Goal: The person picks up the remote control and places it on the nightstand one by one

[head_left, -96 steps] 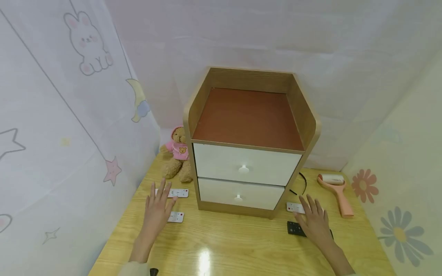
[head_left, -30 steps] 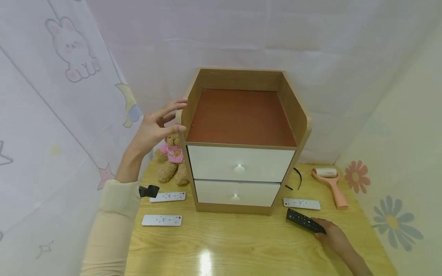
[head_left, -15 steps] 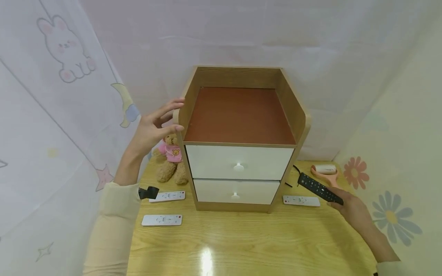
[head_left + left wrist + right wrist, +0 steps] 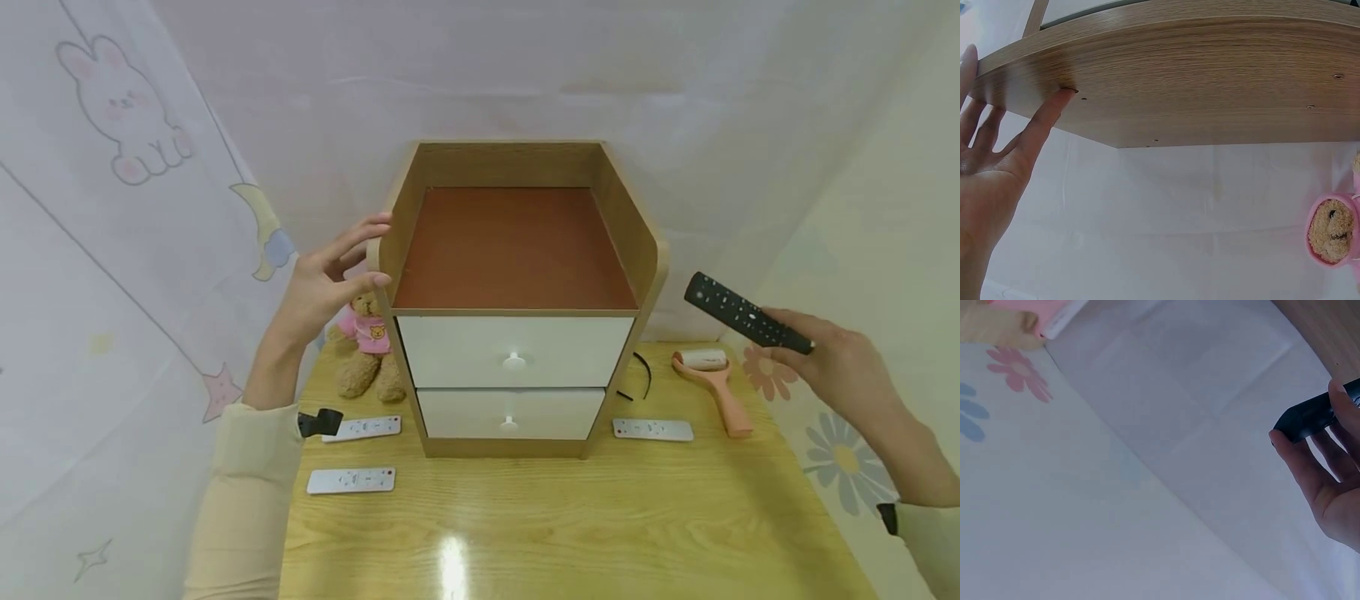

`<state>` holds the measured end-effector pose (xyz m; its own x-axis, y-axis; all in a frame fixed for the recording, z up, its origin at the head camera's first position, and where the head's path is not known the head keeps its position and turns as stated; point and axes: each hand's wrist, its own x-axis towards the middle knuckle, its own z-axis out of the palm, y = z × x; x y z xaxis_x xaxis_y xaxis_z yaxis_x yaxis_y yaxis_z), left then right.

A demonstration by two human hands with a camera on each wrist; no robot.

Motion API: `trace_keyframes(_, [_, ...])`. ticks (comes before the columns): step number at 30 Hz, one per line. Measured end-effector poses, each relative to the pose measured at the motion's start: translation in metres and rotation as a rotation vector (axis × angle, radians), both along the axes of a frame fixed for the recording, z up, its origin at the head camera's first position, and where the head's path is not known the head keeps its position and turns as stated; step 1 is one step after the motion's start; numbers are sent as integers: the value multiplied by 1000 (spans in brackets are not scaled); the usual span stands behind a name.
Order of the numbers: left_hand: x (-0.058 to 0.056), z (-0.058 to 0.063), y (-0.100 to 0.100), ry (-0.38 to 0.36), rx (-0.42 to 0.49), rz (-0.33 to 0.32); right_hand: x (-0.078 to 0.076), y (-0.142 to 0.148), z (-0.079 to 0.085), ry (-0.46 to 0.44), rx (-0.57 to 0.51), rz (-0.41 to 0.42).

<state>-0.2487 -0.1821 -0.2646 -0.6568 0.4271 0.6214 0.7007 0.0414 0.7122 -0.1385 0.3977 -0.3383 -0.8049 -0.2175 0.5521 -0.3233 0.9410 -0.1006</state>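
In the head view, my left hand (image 4: 318,279) holds the upper left side panel of a wooden cabinet (image 4: 507,448) with two white drawers. The left wrist view shows one finger against the outer face of this panel (image 4: 1210,94), while other fingers reach over its edge. My right hand (image 4: 847,367) grips a black remote control (image 4: 738,310) by its near end, raised above the table to the right of the cabinet. In the right wrist view, thumb and fingers pinch the remote (image 4: 1310,419); part of it lies outside the frame.
White remotes lie on the wooden table (image 4: 480,517): two at left (image 4: 351,480), one at right (image 4: 652,430). A teddy bear (image 4: 372,337) sits left of the cabinet. Right of it lie an orange lint roller (image 4: 720,387) and a thin black band (image 4: 647,375). Printed cloth walls enclose the table.
My left hand has gone from above the white remotes to the cabinet's side panel and stayed there. My right hand has taken hold of the black remote and lifted it off the table.
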Motion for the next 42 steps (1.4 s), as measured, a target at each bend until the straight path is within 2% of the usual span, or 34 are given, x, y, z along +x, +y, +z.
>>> trace_keyframes(6, [2,0,-3,-10,0,15,-11,-5,52,21,70,-61])
trace_keyframes(10, [2,-1,-4,-14,10,12,-20,-13,82,83,127,-24])
trace_keyframes(13, [2,-2,-4,-2,9,13,-26,-21,101,97,148,2])
trace_keyframes(20, [0,-5,-5,18,-12,24,-45,-52,138,35,176,48])
trace_keyframes(25, [1,-6,-9,23,-19,39,-65,-78,159,0,177,118])
trace_keyframes(28, [0,-5,-10,29,-16,50,-75,-91,170,-19,175,132])
trace_keyframes(36, [3,-7,-13,19,-12,30,-96,-121,183,-69,197,149])
trace_keyframes(42, [2,-1,-14,50,-16,49,-112,-149,197,-151,251,166])
